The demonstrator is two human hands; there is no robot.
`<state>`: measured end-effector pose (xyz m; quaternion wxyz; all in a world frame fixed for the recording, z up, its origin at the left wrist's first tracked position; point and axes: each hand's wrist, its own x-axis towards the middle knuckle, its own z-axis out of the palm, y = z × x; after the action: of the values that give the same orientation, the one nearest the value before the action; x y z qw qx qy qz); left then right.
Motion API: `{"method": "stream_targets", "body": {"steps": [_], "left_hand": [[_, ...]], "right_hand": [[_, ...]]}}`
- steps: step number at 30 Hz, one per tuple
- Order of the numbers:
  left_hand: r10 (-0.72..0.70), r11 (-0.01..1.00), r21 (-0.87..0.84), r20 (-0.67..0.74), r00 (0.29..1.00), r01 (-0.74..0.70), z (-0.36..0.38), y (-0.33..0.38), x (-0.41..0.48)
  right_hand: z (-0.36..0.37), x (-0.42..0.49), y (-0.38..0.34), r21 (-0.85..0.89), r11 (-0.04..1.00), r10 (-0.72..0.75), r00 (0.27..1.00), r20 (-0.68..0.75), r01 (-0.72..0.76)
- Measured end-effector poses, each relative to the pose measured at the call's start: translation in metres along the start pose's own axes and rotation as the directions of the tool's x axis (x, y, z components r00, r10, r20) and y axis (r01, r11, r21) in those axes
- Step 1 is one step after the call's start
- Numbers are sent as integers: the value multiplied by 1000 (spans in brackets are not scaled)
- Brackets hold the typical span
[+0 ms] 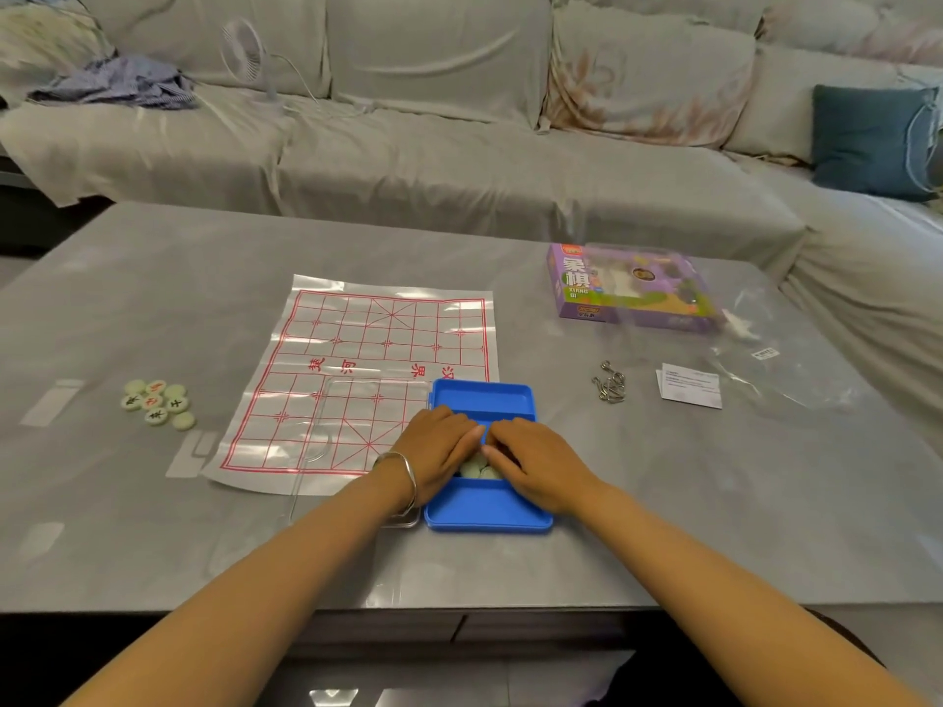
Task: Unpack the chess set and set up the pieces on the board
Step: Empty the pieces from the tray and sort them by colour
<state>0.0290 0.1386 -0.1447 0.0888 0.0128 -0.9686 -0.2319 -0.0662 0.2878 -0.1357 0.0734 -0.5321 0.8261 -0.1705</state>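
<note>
I am working my left hand (439, 446) and right hand (530, 461) into the blue box (485, 512) at the near corner of the board (367, 349), unpacking pieces (477, 471). Fingers (465, 435) are curling over them; pinching or not, I cannot tell. Next, I judge, comes gripping some and lifting them out.

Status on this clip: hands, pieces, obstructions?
Left hand and right hand in blue tray over pale pieces, grip unclear. Loose pile left of board, none placed. Clear lid overlaps board.
</note>
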Motion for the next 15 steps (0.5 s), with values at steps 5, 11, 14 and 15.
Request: {"method": "stream_targets", "body": {"steps": [5, 11, 14, 15], "left_hand": [[-23, 998, -56, 5, 1000, 23, 2, 0, 2], [-101, 986, -132, 33, 994, 105, 1, 1, 12], [-163, 968, -192, 18, 986, 163, -1, 1, 18], [-191, 954, -237, -7, 982, 184, -2, 1, 21]], "right_hand": [[3, 1, 3, 12, 1000, -18, 999, -44, 18], [3, 0, 3, 44, 999, -19, 998, -63, 21], [2, 1, 2, 21, 1000, -17, 999, -38, 18], [2, 1, 2, 15, 1000, -12, 999, -32, 12]]}}
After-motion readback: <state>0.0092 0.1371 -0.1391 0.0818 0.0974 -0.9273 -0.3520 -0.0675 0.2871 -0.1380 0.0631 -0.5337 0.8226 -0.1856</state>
